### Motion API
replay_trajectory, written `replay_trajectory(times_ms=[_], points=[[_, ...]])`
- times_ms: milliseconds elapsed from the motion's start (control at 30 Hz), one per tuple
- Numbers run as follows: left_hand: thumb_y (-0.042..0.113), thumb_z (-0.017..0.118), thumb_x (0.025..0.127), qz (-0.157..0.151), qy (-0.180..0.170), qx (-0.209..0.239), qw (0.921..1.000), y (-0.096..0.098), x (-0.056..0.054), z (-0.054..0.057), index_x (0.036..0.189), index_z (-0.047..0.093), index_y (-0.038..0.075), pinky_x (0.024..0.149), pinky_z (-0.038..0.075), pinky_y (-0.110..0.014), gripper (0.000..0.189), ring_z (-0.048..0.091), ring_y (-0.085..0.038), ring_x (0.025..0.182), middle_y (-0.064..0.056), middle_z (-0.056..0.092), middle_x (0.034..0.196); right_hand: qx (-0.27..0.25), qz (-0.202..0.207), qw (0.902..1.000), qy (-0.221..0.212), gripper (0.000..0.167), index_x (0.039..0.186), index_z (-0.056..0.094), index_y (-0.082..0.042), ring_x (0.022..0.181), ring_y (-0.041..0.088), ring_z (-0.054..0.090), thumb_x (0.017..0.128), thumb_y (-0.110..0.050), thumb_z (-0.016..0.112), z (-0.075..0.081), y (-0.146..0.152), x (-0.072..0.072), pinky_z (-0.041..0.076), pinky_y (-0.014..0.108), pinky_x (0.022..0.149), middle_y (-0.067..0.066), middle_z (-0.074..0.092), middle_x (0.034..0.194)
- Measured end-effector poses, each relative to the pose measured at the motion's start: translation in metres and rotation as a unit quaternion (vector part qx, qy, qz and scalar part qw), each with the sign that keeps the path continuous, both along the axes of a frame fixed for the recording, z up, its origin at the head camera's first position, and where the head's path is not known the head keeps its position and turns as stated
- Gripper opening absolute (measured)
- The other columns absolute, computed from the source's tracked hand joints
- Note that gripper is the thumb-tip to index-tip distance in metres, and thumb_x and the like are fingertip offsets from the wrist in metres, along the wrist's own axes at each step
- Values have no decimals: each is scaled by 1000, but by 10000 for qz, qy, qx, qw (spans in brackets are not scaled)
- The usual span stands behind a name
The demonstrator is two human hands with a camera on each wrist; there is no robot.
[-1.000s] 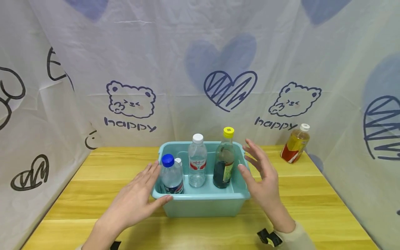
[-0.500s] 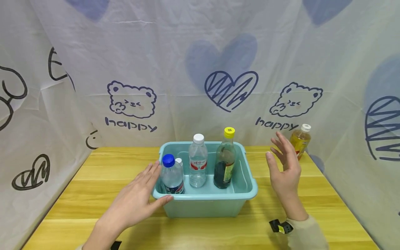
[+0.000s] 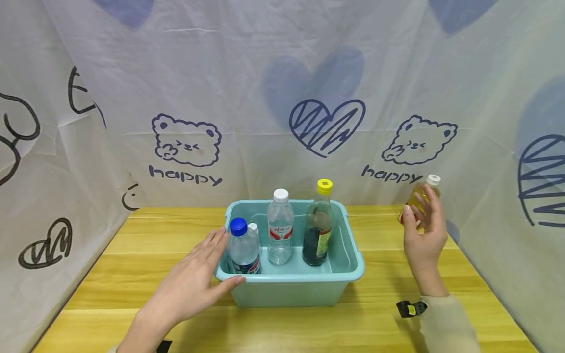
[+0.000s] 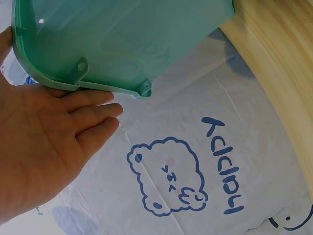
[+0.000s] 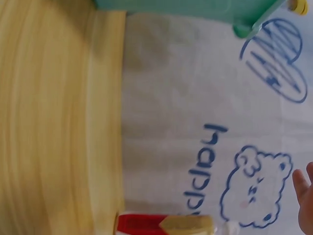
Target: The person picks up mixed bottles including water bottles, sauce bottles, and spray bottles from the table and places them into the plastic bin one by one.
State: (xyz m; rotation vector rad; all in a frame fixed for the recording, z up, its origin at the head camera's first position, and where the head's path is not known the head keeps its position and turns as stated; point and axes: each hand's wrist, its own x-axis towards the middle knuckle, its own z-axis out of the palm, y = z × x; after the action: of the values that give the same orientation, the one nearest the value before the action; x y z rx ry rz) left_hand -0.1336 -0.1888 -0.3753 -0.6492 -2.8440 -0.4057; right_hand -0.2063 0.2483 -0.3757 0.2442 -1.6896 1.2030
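Note:
My left hand (image 3: 190, 282) lies along the left rim of a light-blue plastic bin (image 3: 287, 294), fingers straight. In the left wrist view, its fingers touch the outside of the bin's rim. Inside the bin stand a blue-capped bottle (image 3: 244, 247), a water bottle (image 3: 280, 230) with a white cap, and a yellow-capped glass bottle (image 3: 317, 240) of dark liquid. My right hand (image 3: 424, 240), fingers spread and loosely bent, is in front of a tea bottle (image 3: 414, 200), hiding part of it. The right wrist view has fingertips (image 5: 304, 188) apart from that bottle.
Another white cap (image 3: 253, 227) shows behind the blue-capped bottle. The wooden table (image 3: 468, 304) ends at a printed cloth backdrop (image 3: 256, 147), which also hangs on both sides. The tea bottle stands near the table's back right corner.
My right hand has moved from the bin's right side rightward to the tea bottle, covering part of it. The left hand and the bin have stayed in place.

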Motion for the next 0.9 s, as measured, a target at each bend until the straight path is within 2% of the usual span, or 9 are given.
replay_trajectory(times_ms=[100, 300, 500, 633, 900], points=[[74, 50, 97, -8, 23, -3, 10000, 0, 0, 0, 161, 32, -2, 123, 32, -54, 101, 29, -38, 155, -17, 27, 169, -185, -116, 9995, -237, 51, 148, 52, 5, 128, 24, 61, 98, 6, 61, -3, 9, -5, 51, 19, 103, 16, 60, 144], [75, 50, 97, 8, 20, -6, 10000, 0, 0, 0, 161, 32, -2, 123, 33, -54, 101, 29, -38, 155, -17, 27, 169, -511, -297, 9960, -670, 52, 152, 48, 0, 133, 29, 57, 102, -2, 61, -12, 29, -18, 50, 24, 108, 14, 55, 151], [75, 50, 97, 6, 7, -13, 10000, 0, 0, 0, 161, 33, -2, 123, 32, -53, 101, 28, -37, 155, -17, 27, 169, -533, -596, 9905, -1117, 56, 157, 45, -14, 135, 24, 56, 104, -14, 63, -33, 62, -44, 48, 27, 111, 4, 53, 155], [75, 49, 97, 8, 4, -16, 10000, 0, 1, -1, 160, 33, -2, 124, 32, -53, 101, 28, -37, 155, -17, 27, 169, -548, -774, 9866, -1325, 57, 157, 45, -25, 134, 20, 57, 103, -23, 64, -38, 77, -55, 48, 28, 112, 0, 52, 156], [74, 50, 97, 28, -13, -22, 10000, 0, 1, -1, 161, 32, -2, 124, 31, -53, 101, 27, -36, 156, -17, 25, 170, -610, -877, 9827, -1512, 60, 158, 42, -26, 140, 20, 51, 103, -30, 64, -40, 96, -69, 43, 31, 117, -4, 46, 160]])
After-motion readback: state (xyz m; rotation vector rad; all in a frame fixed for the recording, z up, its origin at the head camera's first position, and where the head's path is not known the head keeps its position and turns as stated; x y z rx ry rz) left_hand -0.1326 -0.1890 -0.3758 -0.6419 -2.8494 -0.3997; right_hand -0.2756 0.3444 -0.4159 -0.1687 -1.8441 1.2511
